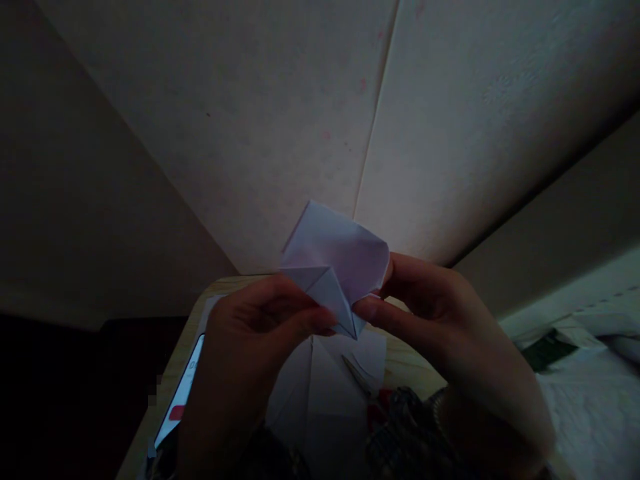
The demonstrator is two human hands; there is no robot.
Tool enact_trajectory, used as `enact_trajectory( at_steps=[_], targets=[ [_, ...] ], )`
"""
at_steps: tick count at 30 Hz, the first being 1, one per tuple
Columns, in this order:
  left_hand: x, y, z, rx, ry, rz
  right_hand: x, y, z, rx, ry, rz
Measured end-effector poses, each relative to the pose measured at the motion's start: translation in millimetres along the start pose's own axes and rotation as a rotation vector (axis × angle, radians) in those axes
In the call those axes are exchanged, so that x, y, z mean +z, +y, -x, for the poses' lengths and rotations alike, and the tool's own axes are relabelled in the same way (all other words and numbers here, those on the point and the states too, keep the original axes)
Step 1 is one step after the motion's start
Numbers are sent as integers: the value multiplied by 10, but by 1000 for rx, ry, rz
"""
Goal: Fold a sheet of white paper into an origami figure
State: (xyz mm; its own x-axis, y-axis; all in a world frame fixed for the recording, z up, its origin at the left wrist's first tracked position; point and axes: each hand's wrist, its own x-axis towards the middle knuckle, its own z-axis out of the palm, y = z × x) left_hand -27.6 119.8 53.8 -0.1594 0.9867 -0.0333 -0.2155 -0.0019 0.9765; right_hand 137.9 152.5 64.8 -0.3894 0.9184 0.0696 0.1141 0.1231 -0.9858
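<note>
A folded sheet of white paper (345,250) is held up between my two hands, above a small wooden table. Its upper part is a wide flat panel, and creased triangular flaps come to a point at the bottom. My left hand (270,320) pinches the lower left flap between thumb and fingers. On the other side, my right hand (420,300) grips the right edge, with the thumb in front near the lower fold and the fingers partly hidden behind the paper.
On the wooden table (407,360) lie creased white paper (335,393) and scissors (357,373) with red handles. A phone (183,393) with a lit screen is at the left, partly behind my left arm. A pale wall (280,133) rises close behind the table.
</note>
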Motion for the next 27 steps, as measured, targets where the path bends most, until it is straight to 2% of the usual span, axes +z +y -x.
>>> enact_trajectory(
  at_steps=[7,17,22,27],
  targets=[
    [-36,37,-25,18,-21,-27,9,-16,-4,21,-12,-12],
    [8,76,26,-82,83,-115,-14,-17,9,5,-23,20],
    [-4,78,32,-69,107,-175,-4,-31,0,-7,-8,63],
    [15,87,38,-39,127,-145,-4,-31,-8,-12,-11,57]
  ],
)
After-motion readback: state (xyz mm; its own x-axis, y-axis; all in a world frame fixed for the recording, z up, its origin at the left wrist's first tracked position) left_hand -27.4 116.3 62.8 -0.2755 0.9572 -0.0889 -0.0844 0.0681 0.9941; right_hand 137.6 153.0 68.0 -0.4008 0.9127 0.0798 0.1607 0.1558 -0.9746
